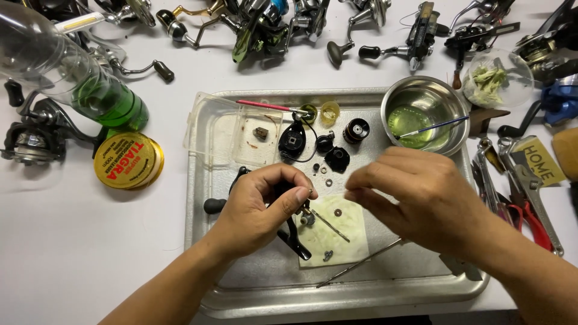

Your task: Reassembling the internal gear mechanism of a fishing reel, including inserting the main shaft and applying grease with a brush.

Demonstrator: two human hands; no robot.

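desk [90,241]: white, with fishing reels along its far edge; your open room is on the near left, and the right side is lined with pliers [530,204].
tray [241,301]: metal, it lies under both your hands; its near rim is close to your wrists.
bowl [457,135]: steel, at the tray's far right corner, greenish liquid and a thin brush in it, just beyond your right hand.
paper pad [349,238]: pale square between your hands, small washers on it.
left hand [259,210]: fingers closed in a pinch on the small geared shaft.
right hand [421,192]: fingertips drawn together just right of the shaft; you can't tell if they hold anything.
geared shaft [325,221]: over the pad; its long axis runs from your left fingertips down and to the right, so your left hand is the nearer one.
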